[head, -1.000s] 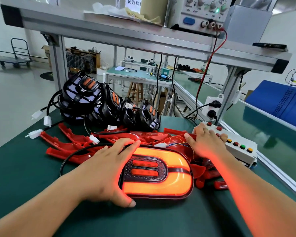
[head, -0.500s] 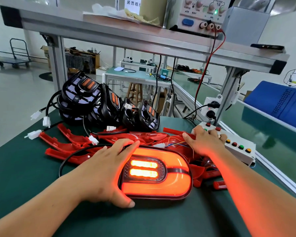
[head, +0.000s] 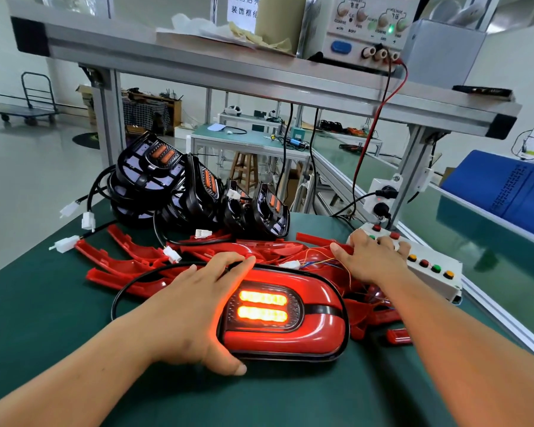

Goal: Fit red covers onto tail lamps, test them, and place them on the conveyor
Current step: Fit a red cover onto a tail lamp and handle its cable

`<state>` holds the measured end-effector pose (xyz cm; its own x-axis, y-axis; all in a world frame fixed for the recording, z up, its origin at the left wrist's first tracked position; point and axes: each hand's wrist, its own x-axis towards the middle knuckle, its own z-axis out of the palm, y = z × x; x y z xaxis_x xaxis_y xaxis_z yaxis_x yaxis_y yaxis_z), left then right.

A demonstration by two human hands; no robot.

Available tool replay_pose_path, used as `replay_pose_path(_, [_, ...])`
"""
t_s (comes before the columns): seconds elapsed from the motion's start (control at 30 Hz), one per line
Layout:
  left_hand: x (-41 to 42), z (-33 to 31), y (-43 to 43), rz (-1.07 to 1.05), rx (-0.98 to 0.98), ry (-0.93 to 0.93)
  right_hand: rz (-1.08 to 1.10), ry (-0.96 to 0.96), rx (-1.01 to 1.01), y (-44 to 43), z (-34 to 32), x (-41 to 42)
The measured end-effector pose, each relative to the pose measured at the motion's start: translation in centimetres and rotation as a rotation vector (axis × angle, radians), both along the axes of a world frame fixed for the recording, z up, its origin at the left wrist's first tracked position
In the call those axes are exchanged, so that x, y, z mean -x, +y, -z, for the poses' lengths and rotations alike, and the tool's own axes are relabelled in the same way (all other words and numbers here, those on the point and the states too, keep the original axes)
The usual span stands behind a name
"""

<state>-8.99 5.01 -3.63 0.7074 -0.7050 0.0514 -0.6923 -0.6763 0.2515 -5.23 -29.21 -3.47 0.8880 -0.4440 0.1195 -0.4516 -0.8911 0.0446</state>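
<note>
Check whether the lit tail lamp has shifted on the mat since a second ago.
No. The tail lamp lies where it was relative to the button box, with the left hand gripping its end.

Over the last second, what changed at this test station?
Nothing moved, was taken hold of or let go; only the lighting changed. On the tail lamp, the outer red band, glowing a second ago, has gone dark, while the two centre bars went from dim red to bright orange. The left hand still grips the lamp's left end, and the right hand still rests its fingers on the button box.
</note>
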Motion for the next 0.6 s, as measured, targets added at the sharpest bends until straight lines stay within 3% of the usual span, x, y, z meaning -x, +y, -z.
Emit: replay_pose_path(0.6, [-0.09,0.09,-0.05,-0.002,0.0,-0.03,-0.004,-0.009,0.029,0.1,0.4,0.03])
